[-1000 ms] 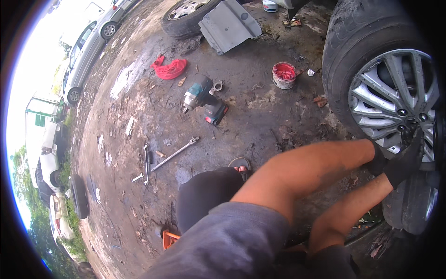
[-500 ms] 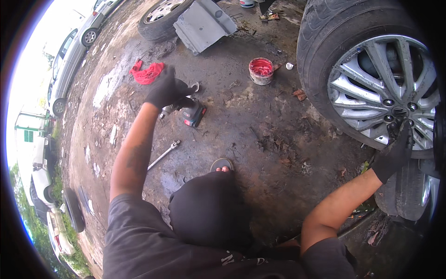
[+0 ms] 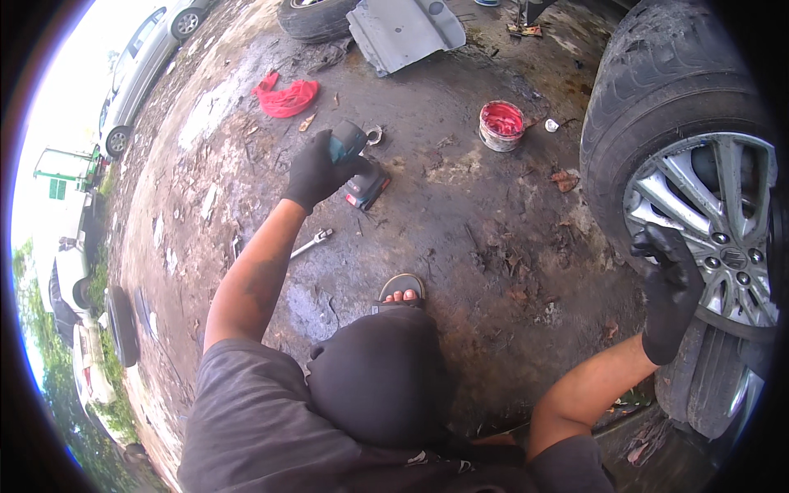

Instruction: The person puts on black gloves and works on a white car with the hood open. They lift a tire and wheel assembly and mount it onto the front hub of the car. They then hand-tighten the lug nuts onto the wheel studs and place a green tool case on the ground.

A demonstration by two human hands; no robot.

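My left hand (image 3: 314,174), in a black glove, is closed round a cordless impact wrench (image 3: 348,141) with a teal and black body. Its battery end (image 3: 368,191) points down toward the dirt ground. At the right, my black-gloved right hand (image 3: 672,283) is raised just in front of the silver alloy wheel (image 3: 699,215), apart from the hub. Its fingers are curled toward the thumb; anything small between them cannot be made out. Dark lug nuts or holes ring the wheel's centre, and its tire (image 3: 625,140) stands upright.
A breaker bar (image 3: 312,243) lies by my left forearm. Beyond are a red cloth (image 3: 286,99), an open tub of red grease (image 3: 501,126), a grey panel (image 3: 404,34) and another tire (image 3: 316,20). Another tire (image 3: 699,378) sits below the wheel. Parked cars (image 3: 140,70) line the left.
My left hand has turned the impact wrench, bringing its teal body into sight. My right hand has drawn back from the wheel's centre, fingers curled. The whole view has shifted slightly.
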